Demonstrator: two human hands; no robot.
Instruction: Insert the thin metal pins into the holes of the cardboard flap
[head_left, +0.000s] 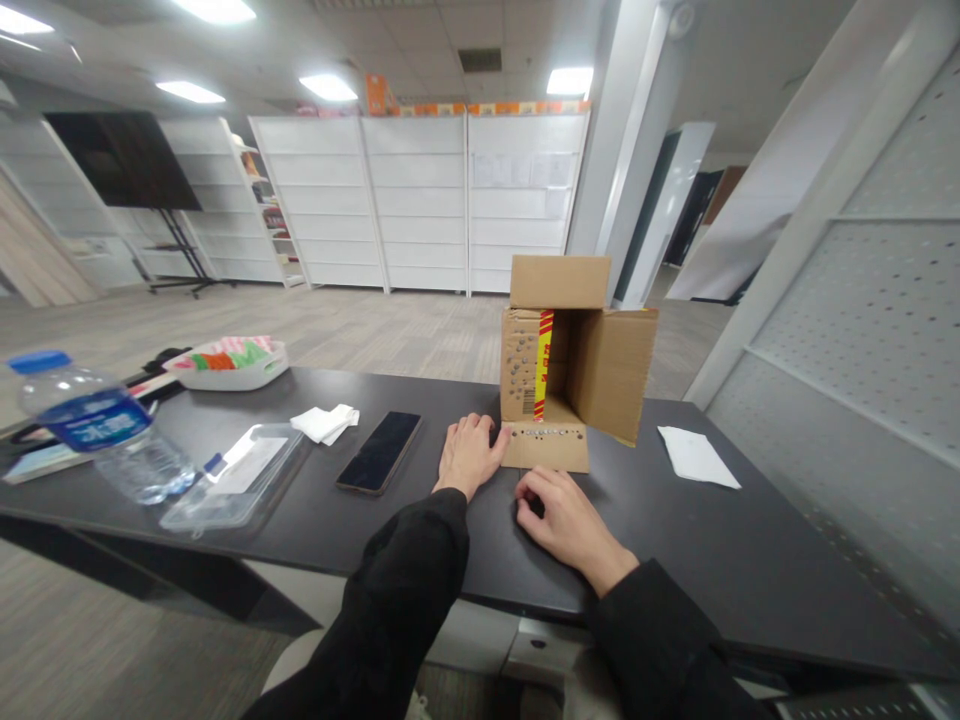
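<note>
A cardboard box (592,370) lies on its side on the dark table, its opening facing me and its flaps spread. Small dark and silvery dots show on its left flap (519,365) and in a row on its bottom flap (546,448); I cannot tell whether they are holes or studs. My left hand (471,452) rests open on the table, its thumb at the bottom flap's left edge. Just in front of that flap, my right hand (564,515) lies with curled fingers, thumb close to the index finger. Anything inside it is hidden.
Left of my hands are a phone (380,452), folded white tissues (325,423), a clear plastic case (236,475), a water bottle (109,425) and a white tray (232,375) of colourful packets. A white paper (697,457) lies right, near a perforated panel (862,320).
</note>
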